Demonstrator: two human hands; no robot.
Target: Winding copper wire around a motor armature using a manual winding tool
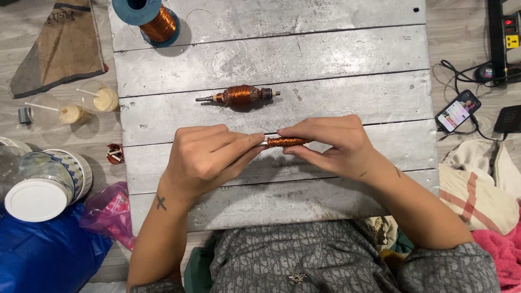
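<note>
The copper-wound rod (286, 142) lies level between both hands, just above the grey plank board (325, 54). The left hand (209, 157) comes in palm-down, its fingers pinched on the rod's bare metal end. The right hand (331, 144) curls over the other end, thumb beneath, fingers closed round it. A wound armature (239, 96) rests on the board beyond, near the copper wire spool (154, 19).

Single head camera looking steeply down, close over the grey plank table (271, 54), taking in floor on both sides.
</note>
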